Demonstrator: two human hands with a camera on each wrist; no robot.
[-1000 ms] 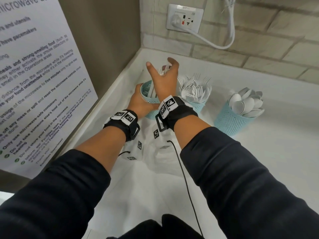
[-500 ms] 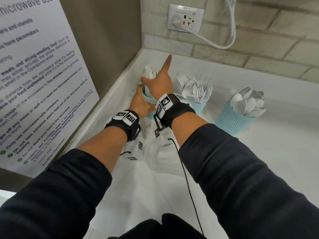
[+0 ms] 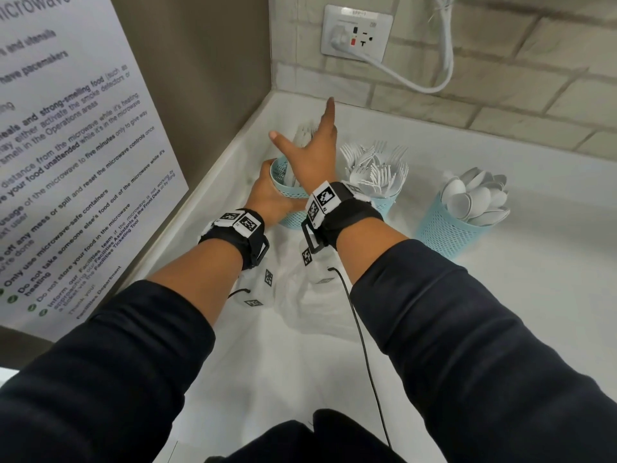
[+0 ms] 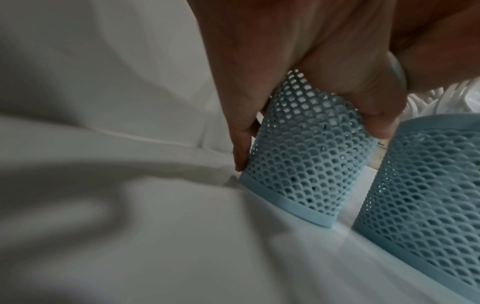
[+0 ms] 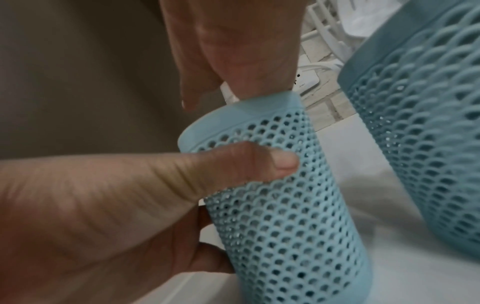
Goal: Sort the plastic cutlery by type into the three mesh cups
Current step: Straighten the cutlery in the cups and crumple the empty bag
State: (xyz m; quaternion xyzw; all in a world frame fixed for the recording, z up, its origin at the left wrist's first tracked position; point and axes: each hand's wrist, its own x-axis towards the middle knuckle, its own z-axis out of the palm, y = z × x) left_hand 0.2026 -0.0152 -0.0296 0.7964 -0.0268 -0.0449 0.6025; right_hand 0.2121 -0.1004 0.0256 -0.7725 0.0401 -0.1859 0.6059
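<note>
- Head view: we see three pale-blue perforated mesh cups on a smooth white counter (image 3: pixel 500 329). The left cup (image 3: pixel 283 180), nearest the corner, holds white cutlery of a type we cannot tell; the middle cup (image 3: pixel 384 203) bristles with white forks (image 3: pixel 374 168); the right cup (image 3: pixel 444 232), set apart, holds rounded white spoons (image 3: pixel 477 198). The left hand (image 3: pixel 267 198) wraps around the left cup's wall. The right hand (image 3: pixel 312 155) hovers over that cup, thumb and forefinger spread wide.
- Left wrist view: we see the left hand (image 4: pixel 285 61) with fingers (image 4: pixel 241 148) and thumb curled against the left cup (image 4: pixel 309 160), a tapered lattice with a solid base band, beside the middle cup (image 4: pixel 428 195).
- Right wrist view: we see the left hand (image 5: pixel 116 205) with its thumb pressed on the left cup (image 5: pixel 285 216) below its smooth rim. The right hand (image 5: pixel 233 51) has fingers extended downward over that rim; whether they touch it we cannot tell.
</note>
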